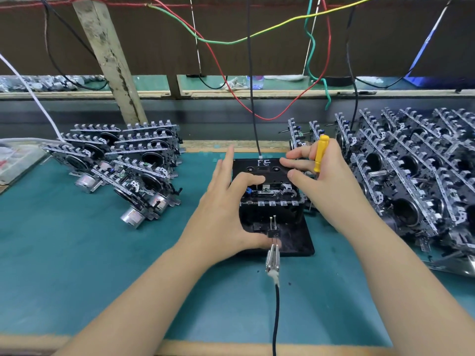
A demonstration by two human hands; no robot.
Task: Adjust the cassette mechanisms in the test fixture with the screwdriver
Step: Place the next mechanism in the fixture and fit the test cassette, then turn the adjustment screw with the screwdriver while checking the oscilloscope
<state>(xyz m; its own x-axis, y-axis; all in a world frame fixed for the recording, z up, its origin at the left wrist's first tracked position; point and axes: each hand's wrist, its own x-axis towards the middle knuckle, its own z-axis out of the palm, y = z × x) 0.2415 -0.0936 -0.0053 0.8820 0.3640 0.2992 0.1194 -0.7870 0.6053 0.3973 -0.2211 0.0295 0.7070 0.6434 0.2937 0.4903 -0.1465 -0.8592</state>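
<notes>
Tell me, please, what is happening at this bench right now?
A person is working on a cassette mechanism seated in a black test fixture. The left hand rests on the mechanism, steadying it. The right hand holds a yellow screwdriver while its fingers touch the cassette. More mechanisms are stacked on both sides.
</notes>
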